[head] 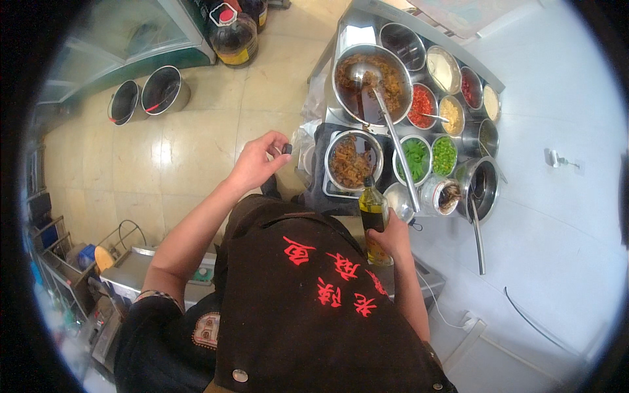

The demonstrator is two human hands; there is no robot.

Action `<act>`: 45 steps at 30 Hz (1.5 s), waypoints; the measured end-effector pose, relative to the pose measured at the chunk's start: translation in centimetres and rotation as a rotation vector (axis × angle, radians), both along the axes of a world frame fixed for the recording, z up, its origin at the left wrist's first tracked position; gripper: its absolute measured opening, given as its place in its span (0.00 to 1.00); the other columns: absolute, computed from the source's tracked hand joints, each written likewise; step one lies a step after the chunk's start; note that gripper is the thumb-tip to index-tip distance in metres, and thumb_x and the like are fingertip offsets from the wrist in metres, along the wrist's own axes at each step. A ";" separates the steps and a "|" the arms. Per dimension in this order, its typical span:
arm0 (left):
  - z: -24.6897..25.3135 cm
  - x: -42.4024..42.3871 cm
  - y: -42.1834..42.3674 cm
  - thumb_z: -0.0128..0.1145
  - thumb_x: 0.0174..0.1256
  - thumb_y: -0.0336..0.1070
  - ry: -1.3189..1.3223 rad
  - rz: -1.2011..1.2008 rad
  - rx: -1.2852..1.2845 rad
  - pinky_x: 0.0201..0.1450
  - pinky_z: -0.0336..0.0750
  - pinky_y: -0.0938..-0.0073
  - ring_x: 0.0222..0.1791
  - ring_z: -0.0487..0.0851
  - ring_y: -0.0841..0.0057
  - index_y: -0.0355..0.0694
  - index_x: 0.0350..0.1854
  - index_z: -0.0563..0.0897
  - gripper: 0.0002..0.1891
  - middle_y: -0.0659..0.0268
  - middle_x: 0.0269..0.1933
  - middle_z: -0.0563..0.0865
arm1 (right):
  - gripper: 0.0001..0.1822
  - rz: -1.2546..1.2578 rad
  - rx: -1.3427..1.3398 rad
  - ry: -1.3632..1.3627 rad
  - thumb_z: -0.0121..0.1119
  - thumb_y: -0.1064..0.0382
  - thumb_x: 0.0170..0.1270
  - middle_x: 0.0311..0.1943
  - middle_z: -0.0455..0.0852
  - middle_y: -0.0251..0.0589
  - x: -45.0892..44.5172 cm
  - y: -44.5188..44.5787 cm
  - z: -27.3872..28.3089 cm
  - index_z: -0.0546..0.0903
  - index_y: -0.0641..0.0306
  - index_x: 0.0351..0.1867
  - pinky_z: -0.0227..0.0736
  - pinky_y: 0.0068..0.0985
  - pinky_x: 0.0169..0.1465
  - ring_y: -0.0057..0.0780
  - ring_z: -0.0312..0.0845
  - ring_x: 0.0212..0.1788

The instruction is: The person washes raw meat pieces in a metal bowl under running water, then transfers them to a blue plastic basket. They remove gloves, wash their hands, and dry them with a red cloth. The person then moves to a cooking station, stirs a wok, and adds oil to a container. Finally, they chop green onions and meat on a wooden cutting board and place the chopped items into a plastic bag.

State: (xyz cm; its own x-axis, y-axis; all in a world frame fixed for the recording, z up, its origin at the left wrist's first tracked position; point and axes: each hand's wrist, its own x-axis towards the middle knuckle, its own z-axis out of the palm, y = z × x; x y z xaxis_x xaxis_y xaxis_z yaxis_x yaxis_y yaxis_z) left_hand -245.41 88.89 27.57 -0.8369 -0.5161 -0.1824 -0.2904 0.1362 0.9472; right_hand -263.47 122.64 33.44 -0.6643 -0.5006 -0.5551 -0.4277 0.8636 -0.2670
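My left hand (260, 159) pinches a small dark bottle cap (287, 148) between thumb and fingers, over the floor left of the counter. With my right hand (391, 236) I grip a glass bottle of yellow oil (374, 209) by its body. Its neck tilts up over the near rim of a steel bowl of brown stewed food (350, 162), which stands on a scale (331, 185). Beyond this bowl is a larger steel bowl (344, 105) with brown food in dark liquid and a long-handled ladle (395, 142).
Steel containers of chopped red chilli (421, 105), minced garlic (451, 115), green leaves (414, 156) and chopped greens (443, 154) crowd the counter. At its right edge stands a pot (484, 189) with a ladle. Two buckets (164, 91) and large jugs (233, 39) stand on the floor.
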 end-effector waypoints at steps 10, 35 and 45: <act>1.2 -0.7 0.2 0.67 0.59 0.29 0.015 -0.042 -0.045 0.37 0.77 0.79 0.36 0.81 0.82 0.40 0.48 0.81 0.15 0.69 0.38 0.84 | 0.40 0.007 0.043 0.038 0.76 0.54 0.43 0.41 0.87 0.63 0.2 -0.1 0.9 0.74 0.69 0.59 0.79 0.44 0.51 0.58 0.84 0.47; 4.2 -7.0 3.6 0.67 0.54 0.29 0.172 -0.295 -0.194 0.44 0.76 0.71 0.36 0.81 0.69 0.37 0.46 0.83 0.16 0.63 0.34 0.82 | 0.38 0.002 0.014 0.026 0.76 0.53 0.45 0.39 0.87 0.62 0.5 1.5 0.9 0.74 0.67 0.58 0.79 0.45 0.51 0.58 0.84 0.45; 5.7 -10.3 7.6 0.69 0.61 0.34 0.014 -0.428 0.041 0.40 0.78 0.75 0.34 0.83 0.77 0.34 0.46 0.83 0.14 0.65 0.32 0.86 | 0.39 -0.123 -0.297 0.073 0.76 0.54 0.44 0.40 0.87 0.60 1.1 2.3 0.0 0.75 0.69 0.58 0.79 0.42 0.50 0.57 0.84 0.47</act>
State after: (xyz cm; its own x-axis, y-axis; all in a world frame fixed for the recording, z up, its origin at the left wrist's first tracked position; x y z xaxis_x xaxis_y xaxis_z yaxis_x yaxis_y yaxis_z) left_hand -255.75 96.47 33.30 -0.9765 -0.1138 -0.1829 -0.2031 0.2037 0.9577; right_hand -262.34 124.91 33.46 -0.7625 -0.5471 -0.3455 -0.3526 0.7990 -0.4871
